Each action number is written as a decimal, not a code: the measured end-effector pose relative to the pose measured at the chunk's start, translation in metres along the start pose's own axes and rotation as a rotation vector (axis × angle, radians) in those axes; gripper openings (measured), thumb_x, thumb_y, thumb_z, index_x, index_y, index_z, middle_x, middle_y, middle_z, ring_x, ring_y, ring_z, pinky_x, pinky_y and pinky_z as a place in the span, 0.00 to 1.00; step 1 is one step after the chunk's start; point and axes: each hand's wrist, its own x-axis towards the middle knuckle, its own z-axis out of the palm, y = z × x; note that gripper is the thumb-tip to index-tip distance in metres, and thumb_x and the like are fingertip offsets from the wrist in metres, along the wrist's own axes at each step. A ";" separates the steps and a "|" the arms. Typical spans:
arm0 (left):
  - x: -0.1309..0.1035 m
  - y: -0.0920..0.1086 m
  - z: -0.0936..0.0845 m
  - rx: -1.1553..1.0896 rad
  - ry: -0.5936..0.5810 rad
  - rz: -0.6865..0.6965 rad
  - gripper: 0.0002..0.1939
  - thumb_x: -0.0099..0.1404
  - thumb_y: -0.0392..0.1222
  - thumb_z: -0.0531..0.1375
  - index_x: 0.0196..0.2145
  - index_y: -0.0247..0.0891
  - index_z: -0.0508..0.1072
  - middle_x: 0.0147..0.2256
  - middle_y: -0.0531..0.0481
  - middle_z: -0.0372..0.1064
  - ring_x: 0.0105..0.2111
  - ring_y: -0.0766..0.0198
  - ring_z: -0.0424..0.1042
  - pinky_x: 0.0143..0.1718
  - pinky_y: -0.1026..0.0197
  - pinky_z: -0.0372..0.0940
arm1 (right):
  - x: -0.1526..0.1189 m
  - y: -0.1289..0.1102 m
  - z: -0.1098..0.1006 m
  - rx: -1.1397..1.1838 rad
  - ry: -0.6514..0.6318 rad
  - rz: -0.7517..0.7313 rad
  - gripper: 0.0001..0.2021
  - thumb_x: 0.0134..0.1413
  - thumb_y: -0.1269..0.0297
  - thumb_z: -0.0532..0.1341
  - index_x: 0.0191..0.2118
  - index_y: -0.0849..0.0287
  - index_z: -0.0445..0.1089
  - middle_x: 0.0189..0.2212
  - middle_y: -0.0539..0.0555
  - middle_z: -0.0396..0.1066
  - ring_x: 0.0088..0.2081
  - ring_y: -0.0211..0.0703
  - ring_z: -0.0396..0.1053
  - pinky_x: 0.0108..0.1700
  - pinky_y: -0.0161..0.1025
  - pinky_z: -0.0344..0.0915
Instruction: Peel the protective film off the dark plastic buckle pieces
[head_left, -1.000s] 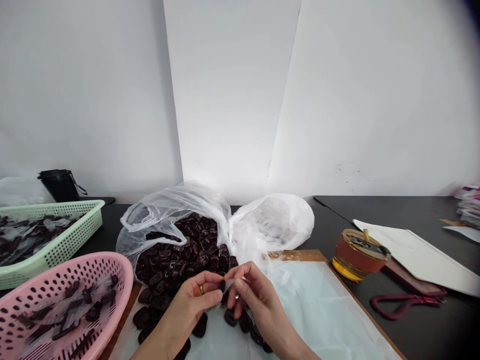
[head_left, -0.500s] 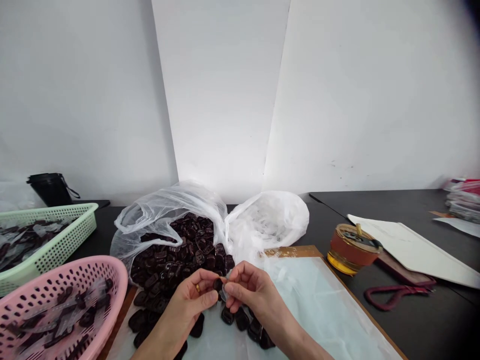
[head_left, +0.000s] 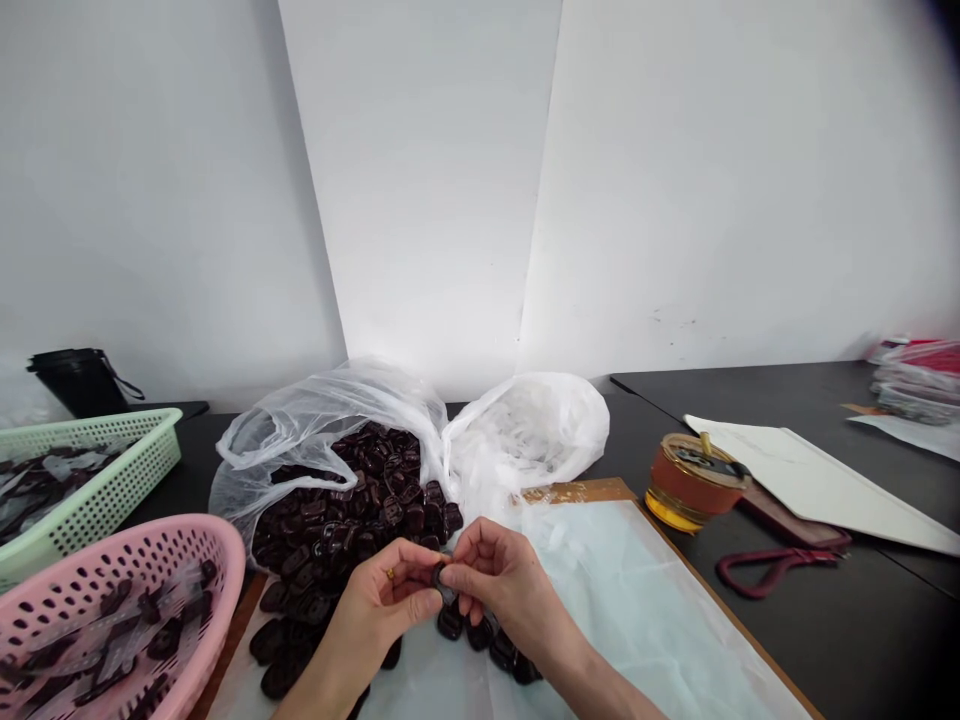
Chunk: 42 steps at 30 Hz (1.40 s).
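Note:
My left hand (head_left: 386,600) and my right hand (head_left: 506,580) meet over the covered board, fingertips pinched together. Between them is a small dark brown plastic piece (head_left: 439,576), gripped from both sides. A bit of clear film shows against it, partly hidden by my fingers. Just below my hands, several glossy dark pieces (head_left: 480,634) lie in a slanting row. Behind my left hand, a heap of the same dark brown pieces (head_left: 360,500) spills from a clear plastic bag (head_left: 270,420). A second bag (head_left: 555,425) holds whitish translucent bits.
On the left stand a pink basket (head_left: 225,560) and a green basket (head_left: 142,480), both holding dark pieces with clear strips. A black cup (head_left: 75,382) is behind them. To the right are a round amber container (head_left: 694,480), dark red-handled snips (head_left: 772,572) and a white board (head_left: 810,480).
My fingertips have drawn closer together around the dark piece, and the right thumb now presses against it. The whole view has shifted slightly.

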 end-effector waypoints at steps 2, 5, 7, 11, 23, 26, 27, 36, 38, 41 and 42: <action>-0.001 0.001 0.001 0.013 0.009 -0.005 0.13 0.51 0.42 0.73 0.34 0.38 0.79 0.34 0.46 0.79 0.37 0.56 0.74 0.40 0.58 0.65 | -0.002 0.000 0.002 -0.059 0.044 -0.019 0.14 0.45 0.59 0.70 0.26 0.59 0.65 0.13 0.42 0.64 0.14 0.31 0.60 0.16 0.27 0.57; -0.002 0.003 0.003 0.007 0.013 -0.024 0.13 0.52 0.42 0.73 0.35 0.38 0.79 0.34 0.47 0.79 0.37 0.56 0.74 0.41 0.58 0.65 | -0.005 -0.001 0.005 -0.154 0.090 -0.067 0.11 0.50 0.59 0.68 0.27 0.60 0.69 0.14 0.43 0.63 0.15 0.31 0.59 0.16 0.28 0.56; -0.001 0.003 0.004 -0.027 0.017 -0.023 0.13 0.51 0.42 0.73 0.35 0.38 0.79 0.33 0.47 0.79 0.37 0.56 0.74 0.41 0.58 0.65 | -0.006 -0.002 0.004 -0.204 0.083 -0.139 0.11 0.52 0.58 0.67 0.27 0.60 0.72 0.19 0.46 0.65 0.17 0.32 0.62 0.18 0.29 0.58; 0.000 0.001 0.004 -0.119 0.061 -0.007 0.14 0.50 0.43 0.74 0.34 0.38 0.79 0.34 0.46 0.79 0.36 0.58 0.73 0.40 0.59 0.65 | -0.008 0.001 0.003 -0.286 0.036 -0.288 0.11 0.55 0.58 0.65 0.28 0.59 0.72 0.29 0.50 0.67 0.21 0.33 0.65 0.21 0.31 0.63; -0.001 0.009 0.004 -0.439 0.103 -0.111 0.12 0.49 0.37 0.75 0.32 0.40 0.80 0.35 0.51 0.79 0.34 0.66 0.73 0.39 0.64 0.66 | -0.012 -0.005 0.002 -0.045 -0.192 -0.343 0.06 0.60 0.60 0.63 0.38 0.55 0.76 0.39 0.53 0.65 0.31 0.37 0.70 0.34 0.36 0.67; -0.002 0.010 0.002 -0.487 0.101 -0.127 0.12 0.50 0.37 0.74 0.32 0.41 0.80 0.34 0.52 0.79 0.35 0.66 0.74 0.40 0.66 0.66 | -0.011 -0.009 0.001 0.012 -0.267 -0.270 0.05 0.57 0.62 0.65 0.38 0.52 0.79 0.41 0.54 0.65 0.34 0.39 0.70 0.38 0.38 0.68; -0.002 0.010 0.002 -0.492 0.104 -0.126 0.11 0.50 0.37 0.74 0.32 0.41 0.80 0.33 0.52 0.78 0.34 0.66 0.74 0.40 0.66 0.66 | -0.011 -0.010 0.001 0.018 -0.276 -0.255 0.06 0.56 0.62 0.66 0.39 0.52 0.79 0.42 0.54 0.65 0.36 0.40 0.70 0.38 0.38 0.68; -0.003 0.012 0.003 -0.485 0.111 -0.139 0.11 0.51 0.36 0.74 0.33 0.38 0.80 0.30 0.53 0.76 0.33 0.68 0.73 0.38 0.68 0.67 | -0.009 -0.013 0.001 -0.140 -0.219 -0.322 0.06 0.57 0.66 0.65 0.37 0.52 0.81 0.38 0.54 0.68 0.34 0.39 0.69 0.35 0.35 0.66; -0.002 0.012 0.003 -0.502 0.118 -0.137 0.11 0.50 0.35 0.74 0.32 0.38 0.80 0.31 0.53 0.76 0.33 0.68 0.73 0.39 0.69 0.68 | -0.011 -0.017 0.001 -0.194 -0.249 -0.340 0.09 0.58 0.68 0.63 0.39 0.52 0.80 0.39 0.55 0.69 0.36 0.41 0.70 0.36 0.36 0.67; -0.001 0.009 0.002 -0.499 0.106 -0.134 0.11 0.51 0.35 0.74 0.33 0.38 0.80 0.32 0.52 0.77 0.33 0.69 0.73 0.38 0.69 0.68 | -0.011 -0.020 0.000 -0.288 -0.207 -0.365 0.09 0.55 0.71 0.65 0.38 0.51 0.81 0.38 0.54 0.70 0.36 0.42 0.71 0.37 0.36 0.67; -0.001 0.007 0.002 -0.492 0.095 -0.134 0.11 0.51 0.35 0.74 0.33 0.38 0.80 0.31 0.52 0.77 0.33 0.69 0.73 0.37 0.69 0.68 | -0.011 -0.021 0.000 -0.307 -0.186 -0.379 0.08 0.54 0.71 0.65 0.36 0.52 0.81 0.37 0.54 0.71 0.36 0.41 0.71 0.37 0.36 0.67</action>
